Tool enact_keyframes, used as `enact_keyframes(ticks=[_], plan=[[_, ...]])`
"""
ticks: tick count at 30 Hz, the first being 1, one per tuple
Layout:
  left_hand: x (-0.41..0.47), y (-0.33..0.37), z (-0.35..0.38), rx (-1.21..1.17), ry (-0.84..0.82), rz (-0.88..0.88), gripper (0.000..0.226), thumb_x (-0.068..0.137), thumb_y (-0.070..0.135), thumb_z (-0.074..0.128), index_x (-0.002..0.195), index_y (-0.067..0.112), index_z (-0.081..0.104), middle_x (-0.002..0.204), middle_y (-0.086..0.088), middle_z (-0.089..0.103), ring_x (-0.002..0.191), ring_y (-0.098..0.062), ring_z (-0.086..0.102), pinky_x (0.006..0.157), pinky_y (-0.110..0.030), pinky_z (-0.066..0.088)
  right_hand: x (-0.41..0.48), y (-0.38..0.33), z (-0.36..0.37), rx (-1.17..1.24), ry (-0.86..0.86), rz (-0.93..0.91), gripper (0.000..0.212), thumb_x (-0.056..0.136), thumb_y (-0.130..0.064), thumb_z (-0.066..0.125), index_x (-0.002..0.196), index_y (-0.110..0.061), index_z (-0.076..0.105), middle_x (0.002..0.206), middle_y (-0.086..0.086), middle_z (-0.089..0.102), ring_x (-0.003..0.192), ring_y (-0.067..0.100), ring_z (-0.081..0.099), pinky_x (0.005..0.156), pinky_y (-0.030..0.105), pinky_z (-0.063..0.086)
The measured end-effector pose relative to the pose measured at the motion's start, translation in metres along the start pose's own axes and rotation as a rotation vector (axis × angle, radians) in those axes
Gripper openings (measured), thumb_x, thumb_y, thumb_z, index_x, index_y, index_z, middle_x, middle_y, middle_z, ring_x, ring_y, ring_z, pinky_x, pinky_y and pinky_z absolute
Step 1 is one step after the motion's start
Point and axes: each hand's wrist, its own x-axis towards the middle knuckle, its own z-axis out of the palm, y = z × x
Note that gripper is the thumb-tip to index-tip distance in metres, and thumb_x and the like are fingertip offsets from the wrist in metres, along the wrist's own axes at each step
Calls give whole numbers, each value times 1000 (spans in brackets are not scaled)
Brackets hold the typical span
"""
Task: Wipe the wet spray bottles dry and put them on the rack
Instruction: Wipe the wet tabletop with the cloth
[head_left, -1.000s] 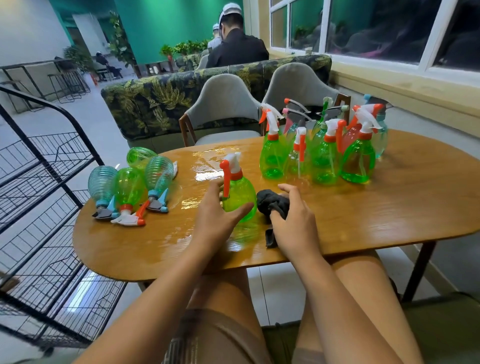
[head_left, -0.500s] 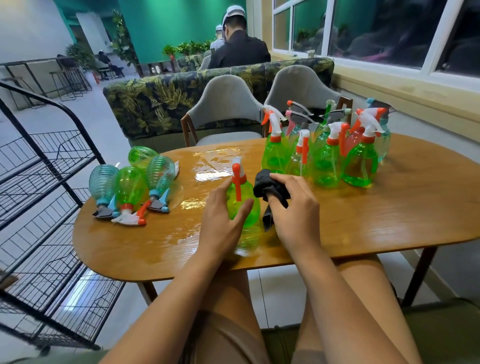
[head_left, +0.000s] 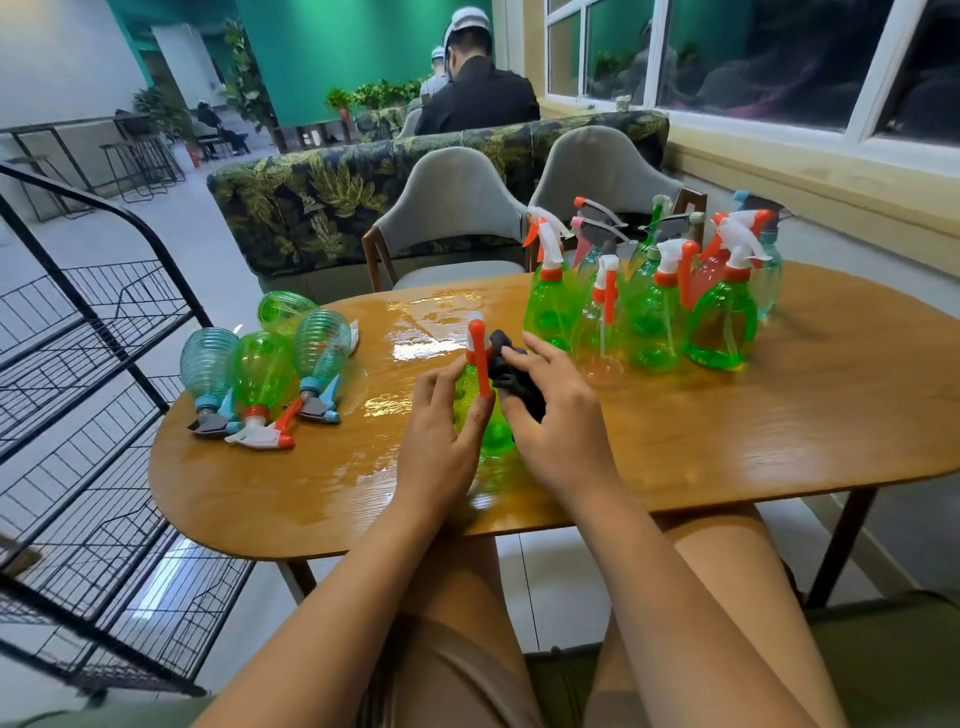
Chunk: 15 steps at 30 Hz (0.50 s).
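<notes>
A green spray bottle (head_left: 491, 431) with an orange trigger stands upright at the middle of the wooden table (head_left: 727, 447). My left hand (head_left: 441, 441) grips its left side. My right hand (head_left: 556, 421) presses a dark cloth (head_left: 511, 364) against the bottle's right side and neck. Several upright green, red and blue spray bottles (head_left: 654, 306) are clustered at the back right of the table. Several more bottles (head_left: 260, 374) lie on their sides at the table's left end. The black wire rack (head_left: 93, 415) stands to the left of the table.
The tabletop is wet and glossy around the middle (head_left: 415, 343). Two grey chairs (head_left: 452, 228) stand behind the table, with a leaf-patterned sofa (head_left: 322, 208) behind them. Seated people are further back. A window runs along the right wall.
The bottle has turned so its orange trigger faces me. My right hand has lifted the cloth from the table up against the bottle's side and neck.
</notes>
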Motion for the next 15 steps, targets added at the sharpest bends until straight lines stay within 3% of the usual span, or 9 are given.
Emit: enact_keyframes(ticks=[3,6,10,15], plan=[[-1,-2,0,5,11,12,52,107,50,55,155,34,47,133,10,47,112,2,55,83,-26,56,-2,1,3,6,30,-3,35,102,-25,69,136,-19,68,149,-3,55,137,7,49,106,1,30],[-1,-4,0,20,30,-5,51,106,51,58,154,37,47,129,12,45,101,-2,57,80,-43,62,-3,6,6,6,84,-18,24,102,-19,70,125,-14,72,129,-2,66,119,6,59,99,4,40],[-3,0,-2,42,41,-7,55,105,56,56,156,38,45,124,13,45,97,-2,55,77,-42,61,-7,20,8,-16,53,84,13,102,-16,67,114,-18,72,109,-4,67,99,8,60,86,19,50],[-3,2,-3,39,33,-32,57,105,59,55,157,40,44,127,14,47,94,10,53,79,-34,59,-8,31,3,-59,-99,164,19,102,-13,64,118,-22,70,113,-5,66,103,13,60,87,26,51]])
